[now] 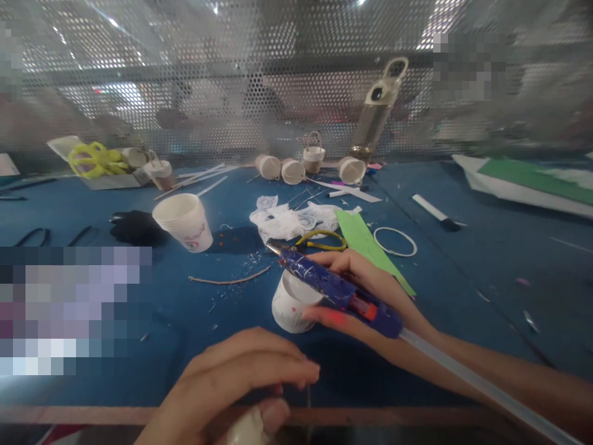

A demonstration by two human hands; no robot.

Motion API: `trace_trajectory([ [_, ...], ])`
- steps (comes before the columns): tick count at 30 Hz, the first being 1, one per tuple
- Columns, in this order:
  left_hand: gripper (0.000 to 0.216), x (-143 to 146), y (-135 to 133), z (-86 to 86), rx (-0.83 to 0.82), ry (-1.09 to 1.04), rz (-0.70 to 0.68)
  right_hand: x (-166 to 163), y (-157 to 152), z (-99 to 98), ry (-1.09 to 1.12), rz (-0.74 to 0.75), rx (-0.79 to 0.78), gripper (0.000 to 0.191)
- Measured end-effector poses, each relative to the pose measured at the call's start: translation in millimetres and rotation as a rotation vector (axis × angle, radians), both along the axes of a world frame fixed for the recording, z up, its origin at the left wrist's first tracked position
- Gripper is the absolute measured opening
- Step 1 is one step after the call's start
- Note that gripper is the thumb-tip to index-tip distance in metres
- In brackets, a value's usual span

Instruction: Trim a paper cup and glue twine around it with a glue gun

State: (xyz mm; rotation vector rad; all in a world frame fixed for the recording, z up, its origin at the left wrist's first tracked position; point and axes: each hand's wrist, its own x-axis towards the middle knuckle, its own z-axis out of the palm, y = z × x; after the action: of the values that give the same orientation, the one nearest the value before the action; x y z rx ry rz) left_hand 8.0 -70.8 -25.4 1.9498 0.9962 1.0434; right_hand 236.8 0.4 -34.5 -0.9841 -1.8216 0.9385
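Observation:
My right hand [365,296] grips a blue glue gun [333,287] whose metal tip points up and left; a clear glue stick [467,377] trails out of its back. Just under the gun a small white paper cup [290,306] lies on the blue table [486,259]. At the bottom edge my left hand [236,383] is curled shut, fingers pinched on a small pale object [248,429] that I cannot make out, with a thin string hanging beside it.
An upright white paper cup [185,221], a twine piece [229,279], crumpled white scraps [291,219], yellow scissors [324,240], a green paper strip [365,241], a white ring [395,241], several small cups [291,170], a bottle [377,111] and a perforated metal screen [278,80].

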Motion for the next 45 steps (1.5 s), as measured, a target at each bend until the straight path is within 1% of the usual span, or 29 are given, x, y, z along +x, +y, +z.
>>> trace_trajectory([
  [1, 0.028, -1, 2, 1.4, 0.059, 0.061, 0.011, 0, 0, -0.2, 0.000, -0.009, 0.013, 0.036],
  [3, 0.044, -1, 7, 3.8, 0.176, 0.178, -0.015, 1, 0, -0.4, -0.003, -0.025, 0.031, 0.036],
  [5, 0.046, -1, 11, 5.5, 0.250, 0.233, -0.083, 2, 0, -0.7, 0.001, -0.029, 0.031, 0.035],
  [9, 0.037, -2, 18, 8.3, 0.277, 0.252, -0.189, 3, 0, -2.6, 0.029, -0.009, 0.022, 0.033],
  [12, 0.040, -7, 24, 14.4, 0.346, 0.377, -0.252, 3, 0, -3.7, 0.047, -0.001, 0.025, 0.032],
  [13, 0.043, -9, 26, 17.7, 0.382, 0.431, -0.291, 3, 0, -3.6, 0.049, 0.001, 0.028, 0.032],
  [15, 0.048, -13, 29, 25.8, 0.397, 0.535, -0.354, 3, 0, -3.0, 0.044, 0.000, 0.030, 0.032],
  [19, 0.048, -23, 32, 43.4, 0.346, 0.660, -0.476, 3, 0, -1.6, 0.004, -0.007, 0.037, 0.032],
  [20, 0.048, -25, 34, 46.5, 0.341, 0.680, -0.538, 3, 0, -1.7, 0.001, -0.006, 0.047, 0.033],
  [22, 0.050, -30, 40, 49.5, 0.407, 0.680, -0.514, 2, 1, -2.6, 0.004, 0.001, 0.058, 0.032],
  [24, 0.047, -32, 49, 48.0, 0.483, 0.680, -0.479, 2, 1, -4.4, 0.028, 0.009, 0.066, 0.031],
  [25, 0.041, -33, 54, 46.1, 0.528, 0.640, -0.501, 2, 2, -5.3, 0.040, 0.010, 0.068, 0.030],
  [26, 0.036, -33, 59, 43.8, 0.600, 0.549, -0.545, 2, 2, -6.2, 0.050, 0.007, 0.070, 0.029],
  [28, 0.031, -32, 69, 40.1, 0.649, 0.449, -0.584, 3, 2, -7.0, 0.061, -0.006, 0.081, 0.028],
  [31, 0.037, -32, 80, 39.8, 0.570, 0.386, -0.577, 5, 2, -5.2, 0.030, -0.025, 0.106, 0.028],
  [33, 0.042, -31, 85, 42.9, 0.516, 0.356, -0.610, 6, 2, -2.9, 0.002, -0.034, 0.127, 0.029],
  [35, 0.037, -31, 88, 47.1, 0.478, 0.320, -0.613, 6, 2, -1.4, -0.018, -0.047, 0.136, 0.028],
  [36, 0.033, -32, 89, 49.2, 0.464, 0.296, -0.584, 6, 2, -1.5, -0.022, -0.052, 0.143, 0.028],
  [39, 0.026, -33, 87, 53.0, 0.405, 0.190, -0.428, 5, 2, -4.7, -0.009, -0.066, 0.168, 0.030],
  [40, 0.025, -33, 85, 53.1, 0.348, 0.143, -0.396, 5, 2, -6.4, 0.005, -0.065, 0.171, 0.031],
  [42, 0.027, -34, 81, 51.5, 0.146, 0.037, -0.395, 4, 2, -9.0, 0.031, -0.065, 0.162, 0.031],
  [45, 0.032, -32, 75, 47.9, -0.217, -0.116, -0.515, 4, 2, -8.5, 0.046, -0.074, 0.157, 0.029],
])
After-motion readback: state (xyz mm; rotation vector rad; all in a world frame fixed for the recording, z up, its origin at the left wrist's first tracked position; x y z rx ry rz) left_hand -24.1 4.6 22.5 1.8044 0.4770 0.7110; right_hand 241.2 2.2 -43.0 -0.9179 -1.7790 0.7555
